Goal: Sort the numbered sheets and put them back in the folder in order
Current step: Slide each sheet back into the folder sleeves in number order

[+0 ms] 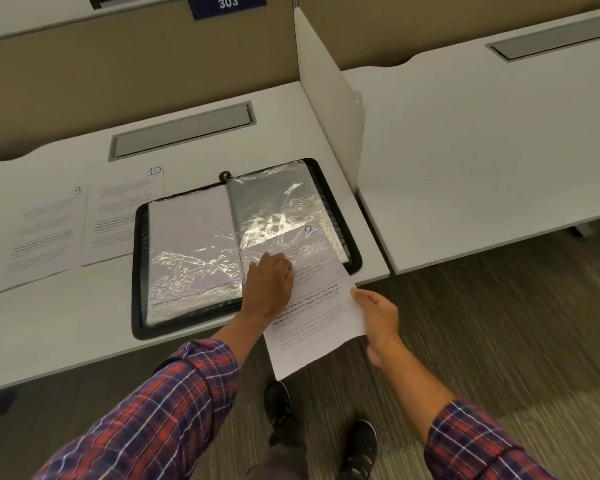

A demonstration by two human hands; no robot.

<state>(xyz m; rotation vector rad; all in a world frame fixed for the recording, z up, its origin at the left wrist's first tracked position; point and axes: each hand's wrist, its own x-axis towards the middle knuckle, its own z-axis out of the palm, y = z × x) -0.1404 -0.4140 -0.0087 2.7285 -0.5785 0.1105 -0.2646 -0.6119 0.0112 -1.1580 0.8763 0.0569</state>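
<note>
Seemingly late on, right hand (378, 317) pinches a sheet (312, 317) entering the folder (139, 271), left hand (271, 282) pressing it flat; sheet 9 (42, 237) and sheet 10 (122, 216) wait.

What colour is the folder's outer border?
Black. The folder shows its border best in the head view, running all the way around its edge.

We get even overhead light, strong glare on plastic sleeves (274, 220), blurred carpet (499, 323), wide-angle bending at edges.
</note>
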